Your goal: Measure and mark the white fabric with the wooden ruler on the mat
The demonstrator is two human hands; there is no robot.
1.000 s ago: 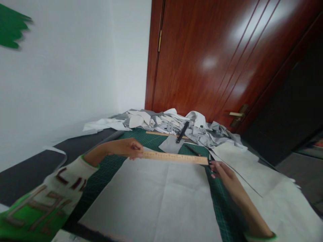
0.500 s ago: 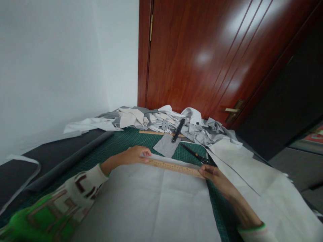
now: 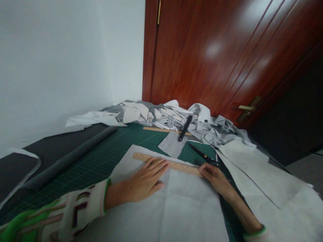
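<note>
A wooden ruler (image 3: 184, 167) lies across the far part of a large white fabric sheet (image 3: 186, 208), close to its far edge. My left hand (image 3: 148, 178) rests flat on the sheet with fingers stretched out, the fingertips over the middle of the ruler. The right end of the ruler is pinched between the thumb and fingers of my right hand (image 3: 212, 174). Just beyond that hand lie black scissors (image 3: 205, 157), their handles partly hidden behind it.
Under the sheet is a green cutting mat (image 3: 93, 161). Farther back lie a grey fabric scrap (image 3: 171, 144), a black stick-like object (image 3: 185, 127), a second wooden ruler (image 3: 153, 129) and piled fabric scraps (image 3: 136, 112). White sheets (image 3: 267, 178) lie right; a dark roll (image 3: 70, 158) lies left.
My left hand has let go of the ruler's left end and moved right, spreading flat over its middle. My right hand stays at the right end. The view has shifted slightly.
</note>
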